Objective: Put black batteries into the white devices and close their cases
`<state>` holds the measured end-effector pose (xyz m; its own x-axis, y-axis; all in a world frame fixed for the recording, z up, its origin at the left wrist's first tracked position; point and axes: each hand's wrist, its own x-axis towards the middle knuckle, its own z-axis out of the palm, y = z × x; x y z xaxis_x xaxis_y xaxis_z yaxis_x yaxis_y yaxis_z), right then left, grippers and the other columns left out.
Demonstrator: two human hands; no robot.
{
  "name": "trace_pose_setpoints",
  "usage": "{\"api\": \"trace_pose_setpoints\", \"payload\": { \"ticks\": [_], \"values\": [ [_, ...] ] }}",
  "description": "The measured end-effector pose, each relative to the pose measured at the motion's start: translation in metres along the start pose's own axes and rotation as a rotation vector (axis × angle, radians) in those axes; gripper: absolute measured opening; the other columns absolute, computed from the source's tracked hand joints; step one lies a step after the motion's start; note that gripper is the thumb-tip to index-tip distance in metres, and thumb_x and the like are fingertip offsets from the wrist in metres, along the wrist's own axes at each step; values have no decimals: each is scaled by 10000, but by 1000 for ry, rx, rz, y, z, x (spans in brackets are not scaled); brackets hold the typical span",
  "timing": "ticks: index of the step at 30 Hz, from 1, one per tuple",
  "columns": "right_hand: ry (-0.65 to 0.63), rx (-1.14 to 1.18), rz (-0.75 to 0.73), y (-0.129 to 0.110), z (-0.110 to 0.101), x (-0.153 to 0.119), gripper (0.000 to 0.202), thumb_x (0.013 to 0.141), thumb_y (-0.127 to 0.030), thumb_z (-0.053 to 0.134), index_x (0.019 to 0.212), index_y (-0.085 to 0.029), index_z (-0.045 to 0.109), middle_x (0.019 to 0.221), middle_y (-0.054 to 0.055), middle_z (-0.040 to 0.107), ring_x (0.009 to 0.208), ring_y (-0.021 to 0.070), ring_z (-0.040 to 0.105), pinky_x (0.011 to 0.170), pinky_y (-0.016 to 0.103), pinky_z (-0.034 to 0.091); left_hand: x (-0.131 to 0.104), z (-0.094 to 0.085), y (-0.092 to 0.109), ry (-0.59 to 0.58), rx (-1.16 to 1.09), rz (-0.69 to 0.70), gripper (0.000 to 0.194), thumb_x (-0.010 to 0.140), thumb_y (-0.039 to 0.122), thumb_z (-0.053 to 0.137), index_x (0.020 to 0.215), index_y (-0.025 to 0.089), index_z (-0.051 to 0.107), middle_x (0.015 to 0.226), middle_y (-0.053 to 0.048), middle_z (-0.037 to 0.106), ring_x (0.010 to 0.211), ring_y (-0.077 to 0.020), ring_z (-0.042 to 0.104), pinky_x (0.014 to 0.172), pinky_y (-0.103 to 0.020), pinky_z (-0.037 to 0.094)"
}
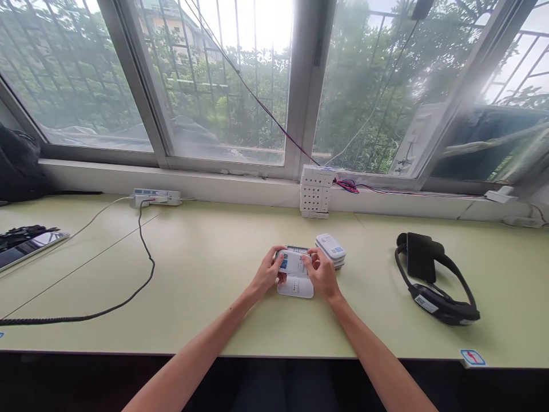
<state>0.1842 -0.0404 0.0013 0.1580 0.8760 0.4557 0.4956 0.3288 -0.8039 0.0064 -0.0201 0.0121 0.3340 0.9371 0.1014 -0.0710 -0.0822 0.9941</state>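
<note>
- Apparently, the step in hand is two-handed handling of a flat white case [295, 263] with its pale lower flap [295, 288] folded out toward the person.
- The case sits between the hands over the middle of the counter [206, 257], near its front edge; whether the flap touches the surface is hard to tell.
- The left grip [268, 273] is grasping the case's left side, thumb on the printed face, fingers partly hidden behind.
- The right grip [321, 274] is grasping the opposite side, its thumb also on that face.
- Just beyond the right grip lies a stack of similar white cases [331, 252], untouched as far as the view shows.
- As a judgement, the next move calls for even support from both sides, with thumb pressure light enough to leave the flap free and the case from slipping or bending.
</note>
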Motion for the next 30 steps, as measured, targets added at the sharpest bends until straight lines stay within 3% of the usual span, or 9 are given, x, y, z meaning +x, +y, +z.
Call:
{"api": "trace_pose_setpoints", "payload": {
  "ticks": [23, 30],
  "values": [
    [14, -11, 8, 1, -1, 1, 340, 889, -505, 511, 978, -182, 562, 693, 7, 573, 530, 137, 509, 515, 252, 426, 2, -2, 0, 20, -126, -7, 373, 870, 499, 512, 1119, 227, 460, 735, 34, 547, 411, -76, 506, 391, -216, 418],
    [-130, 232, 162, 1, 2, 2, 477, 858, -607, 487, 1062, -180, 554, 547, -12, 568, 428, 171, 514, 429, 279, 411, 3, -2, -2, 10, -185, -23, 359, 866, 478, 529, 1116, 234, 447, 745, 34, 554, 399, -68, 495, 395, -209, 403]
  ]
}}
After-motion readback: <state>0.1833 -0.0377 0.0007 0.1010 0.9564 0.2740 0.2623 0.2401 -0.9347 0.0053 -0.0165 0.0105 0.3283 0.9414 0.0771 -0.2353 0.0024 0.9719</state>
